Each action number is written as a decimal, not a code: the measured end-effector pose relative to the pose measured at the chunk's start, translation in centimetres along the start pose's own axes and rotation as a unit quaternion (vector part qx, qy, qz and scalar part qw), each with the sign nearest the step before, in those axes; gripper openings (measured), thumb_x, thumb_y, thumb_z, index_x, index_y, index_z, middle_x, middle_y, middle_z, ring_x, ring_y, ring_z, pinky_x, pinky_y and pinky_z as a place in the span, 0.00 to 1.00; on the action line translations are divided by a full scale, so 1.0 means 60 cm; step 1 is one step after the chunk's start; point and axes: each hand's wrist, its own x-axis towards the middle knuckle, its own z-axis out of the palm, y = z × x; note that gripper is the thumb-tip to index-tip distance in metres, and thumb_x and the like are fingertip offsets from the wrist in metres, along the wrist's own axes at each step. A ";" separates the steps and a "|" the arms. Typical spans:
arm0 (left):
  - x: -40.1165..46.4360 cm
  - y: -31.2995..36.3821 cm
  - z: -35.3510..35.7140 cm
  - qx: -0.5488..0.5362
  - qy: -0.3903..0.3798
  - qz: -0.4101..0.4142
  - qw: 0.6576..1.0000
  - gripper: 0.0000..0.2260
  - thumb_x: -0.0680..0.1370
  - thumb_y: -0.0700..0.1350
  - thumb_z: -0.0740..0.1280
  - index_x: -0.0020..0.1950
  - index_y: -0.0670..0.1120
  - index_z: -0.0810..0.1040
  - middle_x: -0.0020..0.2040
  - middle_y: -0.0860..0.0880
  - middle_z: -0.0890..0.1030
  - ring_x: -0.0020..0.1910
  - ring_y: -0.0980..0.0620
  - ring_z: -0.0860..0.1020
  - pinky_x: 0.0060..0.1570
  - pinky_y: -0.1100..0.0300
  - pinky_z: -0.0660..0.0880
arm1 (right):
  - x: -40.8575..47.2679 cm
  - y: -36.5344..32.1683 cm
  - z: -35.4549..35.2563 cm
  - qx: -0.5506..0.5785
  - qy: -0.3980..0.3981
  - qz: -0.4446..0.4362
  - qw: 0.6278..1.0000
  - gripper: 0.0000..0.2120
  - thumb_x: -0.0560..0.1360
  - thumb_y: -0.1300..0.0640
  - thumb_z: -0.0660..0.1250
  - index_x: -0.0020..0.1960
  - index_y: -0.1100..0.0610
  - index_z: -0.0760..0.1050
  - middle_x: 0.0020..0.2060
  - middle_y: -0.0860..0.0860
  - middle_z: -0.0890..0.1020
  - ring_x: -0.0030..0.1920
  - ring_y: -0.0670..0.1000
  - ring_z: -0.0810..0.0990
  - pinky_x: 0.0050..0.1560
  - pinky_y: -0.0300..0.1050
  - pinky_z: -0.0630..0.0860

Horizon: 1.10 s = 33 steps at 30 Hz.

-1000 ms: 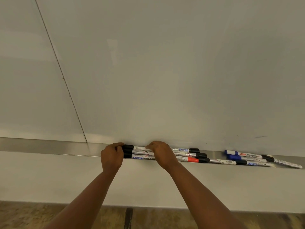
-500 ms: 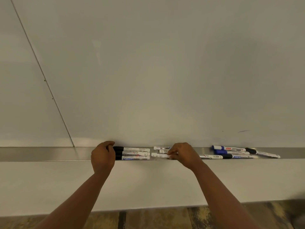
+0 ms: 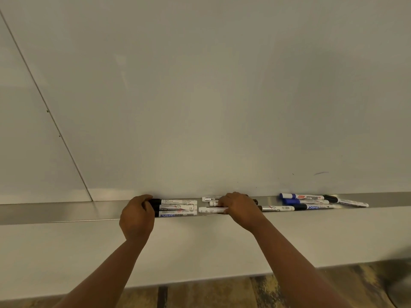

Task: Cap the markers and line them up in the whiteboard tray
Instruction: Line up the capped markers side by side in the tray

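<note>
Brushed steel tray (image 3: 55, 211) runs the whole width under a smooth, glossy whiteboard (image 3: 222, 85), with a thin seam (image 3: 44, 103) slanting down the board on the left. Below the tray there's a flat pale panel (image 3: 200, 252), then scuffed wood-look floor (image 3: 200, 294) at the bottom edge

Left hand (image 3: 136, 215) has its fingers curled over the black-capped ends of a neat stack of three markers (image 3: 178, 207), round white barrels with printed labels, lying parallel and touching each other in the tray. Just right of those, a small gap, then a second bunch of markers (image 3: 211, 204) with their white ends poking out from under the right hand (image 3: 241, 210), which sits on top with fingers bent down gripping them; can't tell how many are under there. A single marker (image 3: 278, 208) lies right beside that hand, end to end with the blue-capped one (image 3: 311, 207) further along. Far right is a looser pile with blue caps (image 3: 289, 198) and one black-capped marker (image 3: 347, 201) angled off from the rest. Faint pen mark (image 3: 321, 173) on the board above them

Compared with a second ago, the two sets were overlapping as one long bundle, and now they're pulled apart with that gap between. Half a second ago it looked nearly the same as now, both hands in the same spots
</note>
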 end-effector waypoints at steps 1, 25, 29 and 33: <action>0.001 -0.001 0.000 -0.002 0.000 -0.001 1.000 0.13 0.75 0.34 0.59 0.51 0.43 0.81 0.50 0.39 0.83 0.48 0.38 0.78 0.47 0.50 0.74 | -0.002 0.002 0.002 -0.005 0.004 -0.019 1.000 0.13 0.77 0.62 0.57 0.59 0.56 0.71 0.53 0.55 0.78 0.52 0.56 0.74 0.47 0.46 0.67; -0.006 0.006 0.014 0.005 0.040 0.057 0.998 0.12 0.73 0.31 0.61 0.47 0.41 0.82 0.47 0.40 0.83 0.50 0.38 0.77 0.43 0.49 0.74 | -0.035 -0.001 -0.024 0.740 0.122 0.282 0.598 0.10 0.70 0.70 0.68 0.42 0.59 0.70 0.38 0.58 0.78 0.40 0.55 0.81 0.37 0.41 0.83; -0.013 0.013 0.016 0.027 0.028 0.159 0.987 0.11 0.71 0.32 0.61 0.43 0.41 0.82 0.44 0.42 0.84 0.50 0.40 0.77 0.38 0.51 0.76 | -0.039 0.013 -0.030 0.754 0.097 0.303 0.574 0.06 0.73 0.69 0.65 0.39 0.61 0.73 0.40 0.59 0.79 0.40 0.54 0.81 0.33 0.36 0.81; -0.022 0.032 0.027 0.056 -0.036 0.298 0.952 0.11 0.67 0.36 0.62 0.43 0.43 0.83 0.42 0.46 0.83 0.49 0.49 0.75 0.34 0.55 0.78 | -0.039 0.013 -0.022 0.663 0.077 0.311 0.677 0.10 0.67 0.69 0.73 0.39 0.58 0.74 0.36 0.56 0.78 0.32 0.48 0.77 0.26 0.33 0.75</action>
